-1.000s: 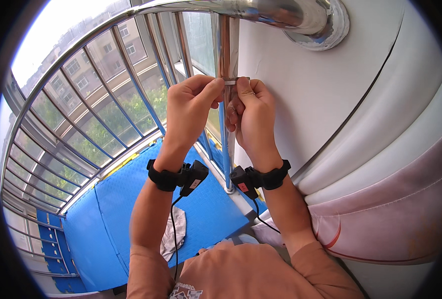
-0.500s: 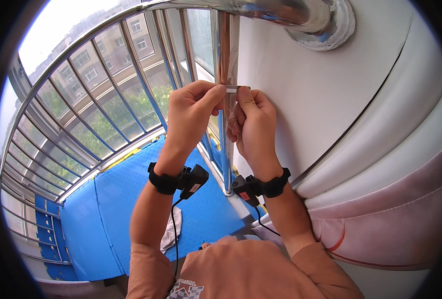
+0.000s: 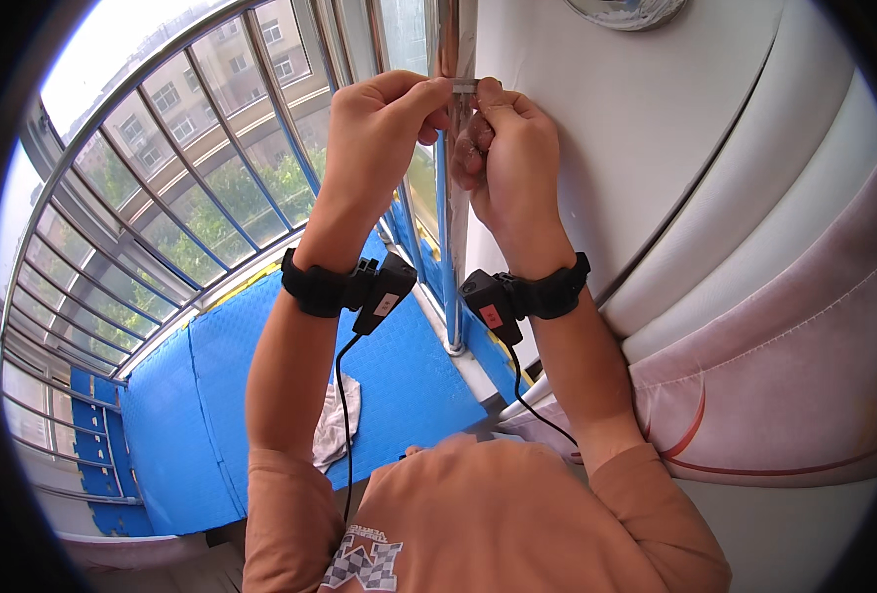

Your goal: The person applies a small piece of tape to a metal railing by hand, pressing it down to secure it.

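My left hand pinches one end of a small, flat grey strip between thumb and fingers. At the other end, my right hand grips it the same way, its lower fingers curled in. The strip is level and stretched between the two hands; its exact kind is too small to tell. Just behind it stands a shiny metal post, and I cannot tell whether the strip touches it. Each wrist wears a black strap with a small black box on it.
A curved metal railing runs along the window at left. Blue matting covers the surface below, with a white cloth on it. At right are a white panel and padded pink-and-white upholstery. Black cables hang from the wrist boxes.
Both hands and the strip now appear higher in the picture, still pinched at both ends. The view has shifted downward, and the thick rail at the top has left the frame.
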Demonstrator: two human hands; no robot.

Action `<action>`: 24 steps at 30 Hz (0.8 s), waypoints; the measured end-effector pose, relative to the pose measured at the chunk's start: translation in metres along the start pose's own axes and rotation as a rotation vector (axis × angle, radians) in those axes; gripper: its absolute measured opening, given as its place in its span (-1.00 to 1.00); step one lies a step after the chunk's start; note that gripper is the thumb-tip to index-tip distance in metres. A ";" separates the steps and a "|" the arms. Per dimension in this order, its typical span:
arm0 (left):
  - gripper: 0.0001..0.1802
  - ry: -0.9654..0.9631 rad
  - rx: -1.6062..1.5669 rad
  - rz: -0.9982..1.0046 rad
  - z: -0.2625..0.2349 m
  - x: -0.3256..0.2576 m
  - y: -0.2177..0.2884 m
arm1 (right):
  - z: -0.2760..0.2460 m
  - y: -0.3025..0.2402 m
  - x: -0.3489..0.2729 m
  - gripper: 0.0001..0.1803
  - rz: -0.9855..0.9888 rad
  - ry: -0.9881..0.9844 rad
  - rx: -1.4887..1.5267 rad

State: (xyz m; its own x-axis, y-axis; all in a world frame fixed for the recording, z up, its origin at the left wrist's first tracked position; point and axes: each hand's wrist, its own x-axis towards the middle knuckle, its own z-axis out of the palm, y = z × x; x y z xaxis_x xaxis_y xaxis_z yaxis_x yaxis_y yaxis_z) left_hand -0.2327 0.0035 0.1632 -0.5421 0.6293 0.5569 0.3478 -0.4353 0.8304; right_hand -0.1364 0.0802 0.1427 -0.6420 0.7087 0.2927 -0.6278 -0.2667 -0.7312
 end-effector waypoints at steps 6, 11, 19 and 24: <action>-0.78 -0.037 0.039 0.027 -0.005 0.003 -0.001 | 0.004 0.000 0.002 -0.74 -0.055 -0.024 0.009; -0.77 -0.062 0.065 0.030 -0.008 0.002 -0.006 | 0.002 0.005 -0.005 -0.72 -0.058 -0.016 -0.003; -0.74 0.010 0.025 0.111 0.000 0.007 0.003 | 0.013 -0.003 -0.001 -0.75 -0.053 0.025 -0.002; -0.77 0.012 0.098 0.077 0.003 0.007 0.009 | 0.010 -0.005 0.006 -0.72 -0.038 -0.014 0.042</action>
State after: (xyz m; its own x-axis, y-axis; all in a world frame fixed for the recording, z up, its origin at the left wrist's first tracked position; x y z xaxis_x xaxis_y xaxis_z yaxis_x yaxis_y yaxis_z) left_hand -0.2309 0.0057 0.1744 -0.5200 0.5882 0.6194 0.4617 -0.4166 0.7832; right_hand -0.1417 0.0786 0.1540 -0.6232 0.7095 0.3290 -0.6698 -0.2670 -0.6929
